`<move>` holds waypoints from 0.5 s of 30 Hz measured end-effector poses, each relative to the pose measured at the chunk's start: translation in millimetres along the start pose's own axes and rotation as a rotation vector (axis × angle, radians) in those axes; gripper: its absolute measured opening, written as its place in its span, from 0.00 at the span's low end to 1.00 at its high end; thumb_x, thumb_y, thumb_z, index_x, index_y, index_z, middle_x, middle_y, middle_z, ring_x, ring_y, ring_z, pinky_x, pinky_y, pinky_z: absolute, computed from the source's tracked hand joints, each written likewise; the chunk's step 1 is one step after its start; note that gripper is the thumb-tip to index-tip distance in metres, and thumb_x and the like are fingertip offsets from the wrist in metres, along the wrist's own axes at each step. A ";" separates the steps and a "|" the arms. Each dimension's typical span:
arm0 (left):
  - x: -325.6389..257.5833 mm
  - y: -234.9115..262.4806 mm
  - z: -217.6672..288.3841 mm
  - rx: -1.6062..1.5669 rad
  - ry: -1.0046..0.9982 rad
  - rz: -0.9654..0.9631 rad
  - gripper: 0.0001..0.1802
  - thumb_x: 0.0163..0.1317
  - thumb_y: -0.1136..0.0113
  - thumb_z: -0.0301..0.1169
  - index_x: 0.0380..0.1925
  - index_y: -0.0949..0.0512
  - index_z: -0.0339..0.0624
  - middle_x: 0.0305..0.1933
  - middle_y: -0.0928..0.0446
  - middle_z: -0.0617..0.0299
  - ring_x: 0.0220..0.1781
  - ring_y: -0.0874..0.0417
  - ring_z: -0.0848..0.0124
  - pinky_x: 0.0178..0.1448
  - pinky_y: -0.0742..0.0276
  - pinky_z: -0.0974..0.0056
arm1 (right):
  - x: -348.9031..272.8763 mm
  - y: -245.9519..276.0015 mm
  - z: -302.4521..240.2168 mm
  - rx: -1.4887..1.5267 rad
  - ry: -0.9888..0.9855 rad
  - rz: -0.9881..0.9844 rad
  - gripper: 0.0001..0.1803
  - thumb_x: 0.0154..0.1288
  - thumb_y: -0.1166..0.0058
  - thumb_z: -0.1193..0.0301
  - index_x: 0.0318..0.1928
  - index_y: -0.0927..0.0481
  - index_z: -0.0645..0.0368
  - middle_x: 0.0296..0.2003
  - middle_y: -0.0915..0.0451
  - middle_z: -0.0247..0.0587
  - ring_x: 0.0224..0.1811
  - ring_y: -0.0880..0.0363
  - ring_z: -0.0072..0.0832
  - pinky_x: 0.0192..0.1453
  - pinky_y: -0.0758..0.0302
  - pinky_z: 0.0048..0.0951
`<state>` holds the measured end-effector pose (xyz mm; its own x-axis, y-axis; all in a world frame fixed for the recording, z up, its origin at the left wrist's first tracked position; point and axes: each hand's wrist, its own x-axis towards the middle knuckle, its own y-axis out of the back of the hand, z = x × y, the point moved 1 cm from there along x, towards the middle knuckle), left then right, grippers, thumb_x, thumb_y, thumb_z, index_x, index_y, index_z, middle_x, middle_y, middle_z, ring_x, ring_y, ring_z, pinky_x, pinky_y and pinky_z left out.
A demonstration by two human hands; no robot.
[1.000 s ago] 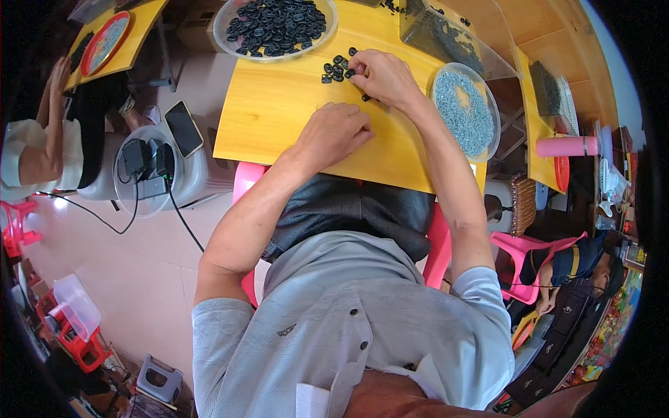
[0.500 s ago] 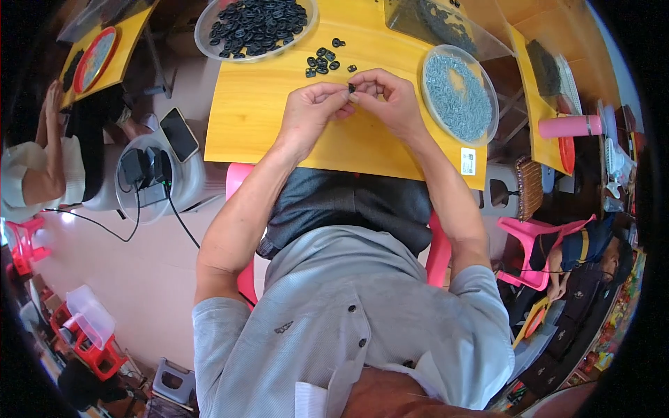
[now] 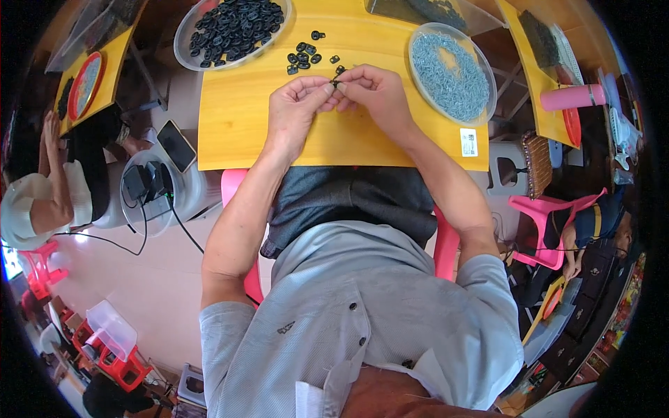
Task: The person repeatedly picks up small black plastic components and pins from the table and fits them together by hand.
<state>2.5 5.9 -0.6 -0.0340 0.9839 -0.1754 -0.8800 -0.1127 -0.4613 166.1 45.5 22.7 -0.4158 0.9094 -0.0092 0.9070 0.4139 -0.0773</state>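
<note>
My left hand (image 3: 297, 105) and my right hand (image 3: 371, 93) meet fingertip to fingertip over the yellow table (image 3: 237, 125). Together they pinch one small black part (image 3: 335, 83) between them. Just beyond my fingers lies a loose cluster of small black parts (image 3: 304, 57). At the far left of the table stands a clear round dish (image 3: 230, 29) heaped with more black parts. On the right, a clear round dish (image 3: 453, 70) holds small grey-blue metal pieces.
A pink cylinder (image 3: 573, 97) lies on the neighbouring yellow table to the right. A stool with a phone (image 3: 175, 145) and a charger stands at my left. Another person (image 3: 49, 188) sits further left. A pink chair (image 3: 543, 216) stands at right.
My right hand left the loose cluster of black parts and drew back. Both hands came together, and now they pinch one small part between them.
</note>
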 end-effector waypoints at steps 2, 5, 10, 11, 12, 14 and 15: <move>-0.3 0.3 0.3 0.004 0.001 -0.011 0.09 0.65 0.38 0.24 0.42 0.21 0.30 0.37 0.16 0.53 0.37 0.15 0.71 0.44 0.19 0.70 | -0.8 0.0 0.4 0.019 -0.034 0.008 0.07 0.65 0.43 0.77 0.41 0.20 0.68 0.29 0.16 0.40 0.29 0.17 0.22 0.33 0.23 0.21; -1.6 -2.0 3.4 -0.002 0.024 0.003 0.09 0.65 0.39 0.24 0.42 0.21 0.29 0.37 0.16 0.53 0.36 0.15 0.72 0.44 0.20 0.70 | -0.6 2.1 2.7 -0.040 -0.044 0.019 0.07 0.64 0.42 0.76 0.40 0.19 0.67 0.29 0.16 0.38 0.27 0.19 0.20 0.29 0.25 0.20; -0.2 -0.4 0.1 0.018 -0.004 0.024 0.08 0.65 0.39 0.24 0.42 0.21 0.29 0.37 0.16 0.55 0.37 0.15 0.72 0.43 0.20 0.72 | 0.2 3.0 2.0 -0.127 -0.029 0.009 0.08 0.63 0.40 0.74 0.39 0.18 0.67 0.28 0.17 0.36 0.23 0.22 0.18 0.27 0.27 0.19; -0.1 -0.4 -0.5 0.019 -0.004 0.023 0.08 0.65 0.39 0.24 0.42 0.21 0.29 0.37 0.16 0.55 0.37 0.15 0.72 0.43 0.20 0.72 | 0.3 3.1 2.2 -0.142 -0.024 0.005 0.08 0.63 0.40 0.73 0.38 0.18 0.67 0.27 0.17 0.35 0.23 0.23 0.17 0.27 0.27 0.19; -0.1 -1.1 -0.7 0.032 -0.008 0.020 0.08 0.65 0.39 0.23 0.42 0.21 0.29 0.37 0.16 0.55 0.37 0.15 0.72 0.43 0.20 0.72 | 0.3 3.8 2.1 -0.142 -0.024 0.007 0.08 0.63 0.40 0.73 0.38 0.18 0.67 0.27 0.17 0.35 0.23 0.23 0.17 0.27 0.27 0.19; -0.7 -2.4 -0.7 0.045 -0.011 0.016 0.08 0.65 0.39 0.23 0.42 0.21 0.29 0.37 0.16 0.55 0.37 0.15 0.72 0.43 0.20 0.72 | 0.2 5.4 1.0 -0.228 -0.027 0.013 0.09 0.63 0.39 0.72 0.38 0.17 0.67 0.25 0.17 0.35 0.22 0.23 0.17 0.26 0.28 0.19; -1.1 -3.1 -0.1 0.073 -0.017 0.016 0.08 0.65 0.39 0.23 0.41 0.21 0.29 0.37 0.17 0.55 0.36 0.15 0.72 0.43 0.19 0.72 | 0.5 6.0 -0.3 -0.228 -0.027 0.015 0.09 0.63 0.39 0.72 0.38 0.17 0.67 0.25 0.17 0.35 0.22 0.23 0.17 0.26 0.28 0.19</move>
<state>5.3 5.1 0.9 -0.0561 0.9844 -0.1668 -0.9114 -0.1187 -0.3939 171.4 48.5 22.5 -0.4014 0.9152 -0.0360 0.9032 0.4020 0.1507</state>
